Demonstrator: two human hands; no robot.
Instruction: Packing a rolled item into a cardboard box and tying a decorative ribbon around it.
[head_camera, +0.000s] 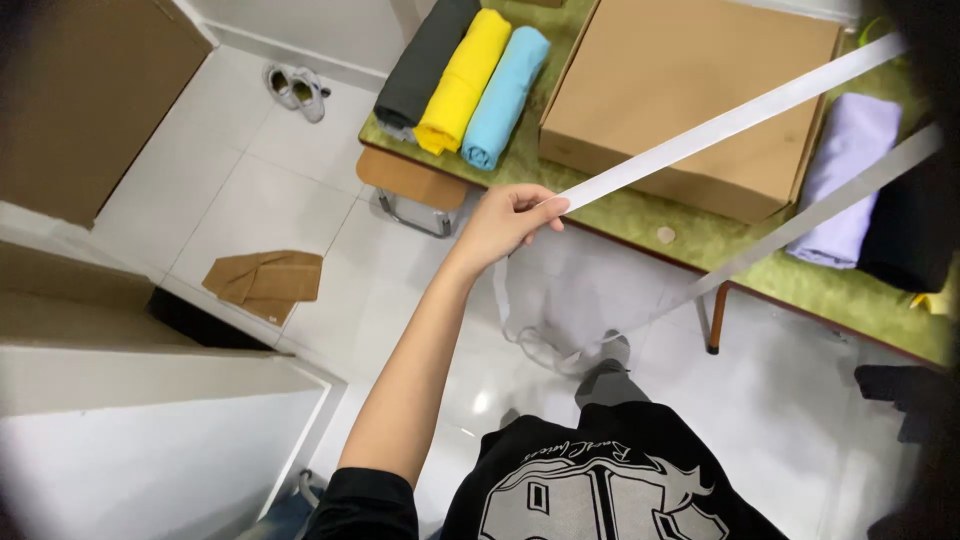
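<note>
We see our left hand (503, 222) pinching the near end of a white strip (730, 122); it stretches up-right over the cardboard box (690, 90), possibly tape.

Flat box (690, 95): brown cardboard, wide and shallow, closed, lying on the green surface (700, 235) just beside three rolled cloths.
Large carton (85, 95): brown cardboard, upper left, standing on the floor against the wall.
Flattened cardboard (265, 283): brown, folded, lying on the white floor tiles, well apart from the surface.
Labels, signs, screens: none seen.
</note>
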